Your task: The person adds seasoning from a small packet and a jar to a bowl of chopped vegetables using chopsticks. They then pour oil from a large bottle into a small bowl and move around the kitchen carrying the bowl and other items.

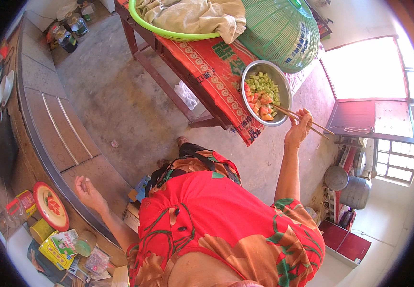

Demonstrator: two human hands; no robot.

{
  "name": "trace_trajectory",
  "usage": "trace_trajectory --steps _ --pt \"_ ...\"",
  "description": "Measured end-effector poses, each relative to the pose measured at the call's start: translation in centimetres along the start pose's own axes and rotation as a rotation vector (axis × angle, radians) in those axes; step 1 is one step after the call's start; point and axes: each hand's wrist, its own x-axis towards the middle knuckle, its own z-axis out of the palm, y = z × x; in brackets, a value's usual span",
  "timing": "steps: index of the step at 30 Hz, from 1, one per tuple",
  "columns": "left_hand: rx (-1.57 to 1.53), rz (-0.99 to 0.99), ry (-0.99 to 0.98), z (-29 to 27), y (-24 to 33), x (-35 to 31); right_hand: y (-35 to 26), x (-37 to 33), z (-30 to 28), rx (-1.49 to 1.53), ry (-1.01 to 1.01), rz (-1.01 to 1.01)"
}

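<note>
My right hand point(300, 128) is closed on a pair of wooden chopsticks point(317, 128), whose far ends reach into a metal bowl point(287, 86). Its fingers are right at the bowl's near right rim; I cannot tell whether they also grip it. Chopped green vegetable pieces point(266, 85) and orange-red chunks point(260, 106) fill the bottom of the bowl, which is by the corner of a table with a red patterned cover point(207, 71). My left hand point(88, 192) is off to the left beside the counter edge, holding nothing, with its fingers loosely bent and apart.
On the table, a green mesh food cover point(278, 33) stands beside a lime basket point(168, 34) with a beige cloth point(192, 16). The curved counter point(59, 162) at left bears a red-rimmed plate point(51, 205), jars and packets. Dark-filled jars point(66, 40) stand far left.
</note>
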Motion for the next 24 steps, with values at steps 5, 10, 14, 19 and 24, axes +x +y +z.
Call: trace_trajectory --steps 5,10,14,19,24 --pt "0.011 0.02 0.008 0.0 -0.3 0.0 0.9 -1.1 0.8 0.062 0.036 0.008" --pt "0.012 0.026 -0.006 0.2 -0.5 -0.2 1.9 -1.0 1.7 0.027 -0.007 0.024" --pt "-0.033 0.013 -0.016 0.4 -0.3 -0.3 3.5 -0.5 1.3 0.237 -0.043 0.109" --pt "-0.026 0.006 -0.01 0.3 -0.4 -0.2 1.4 -2.3 4.2 0.311 -0.124 0.214" --pt "0.016 -0.008 -0.02 0.7 -0.5 -0.1 1.6 -2.0 4.4 0.332 -0.059 0.269"
